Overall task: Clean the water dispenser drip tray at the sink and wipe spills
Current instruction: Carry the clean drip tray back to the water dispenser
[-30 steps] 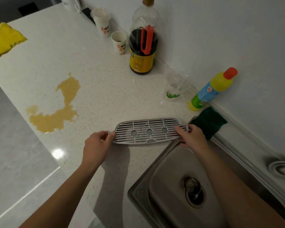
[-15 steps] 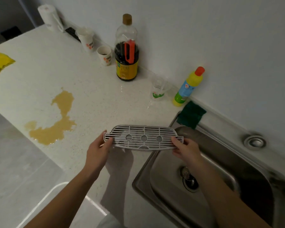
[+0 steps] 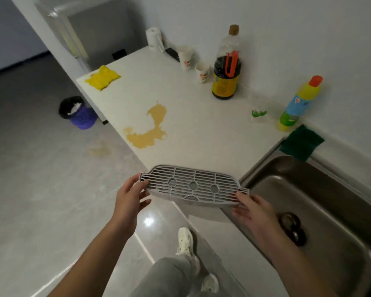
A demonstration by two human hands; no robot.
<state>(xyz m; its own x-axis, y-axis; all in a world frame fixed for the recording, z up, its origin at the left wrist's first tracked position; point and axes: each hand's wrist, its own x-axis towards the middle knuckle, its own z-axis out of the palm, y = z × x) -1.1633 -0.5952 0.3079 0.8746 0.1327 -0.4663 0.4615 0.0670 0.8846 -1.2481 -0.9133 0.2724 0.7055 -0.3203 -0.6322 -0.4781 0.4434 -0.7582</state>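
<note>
The grey slatted drip tray (image 3: pixel 193 185) hangs in the air over the counter's front edge, just left of the steel sink (image 3: pixel 321 202). My left hand (image 3: pixel 130 196) grips its left end and my right hand (image 3: pixel 252 207) grips its right end. A yellow-brown spill (image 3: pixel 147 129) lies on the white counter (image 3: pixel 197 129) behind the tray, and a fainter stain (image 3: pixel 99 150) marks the floor. A green scouring pad (image 3: pixel 301 142) rests at the sink's back left corner. A yellow cloth (image 3: pixel 102 77) lies at the counter's far end.
Along the wall stand a detergent bottle (image 3: pixel 298 103), a dark sauce bottle (image 3: pixel 225 67), two paper cups (image 3: pixel 193 63) and a tipped clear cup (image 3: pixel 258 114). A purple bin (image 3: pixel 78 113) sits on the floor by the counter's end. The sink drain (image 3: pixel 292 228) is below my right hand.
I have lifted the drip tray off the counter and drawn it back toward me, past the counter's front edge. The view has pulled back, so the floor and my legs now show.
</note>
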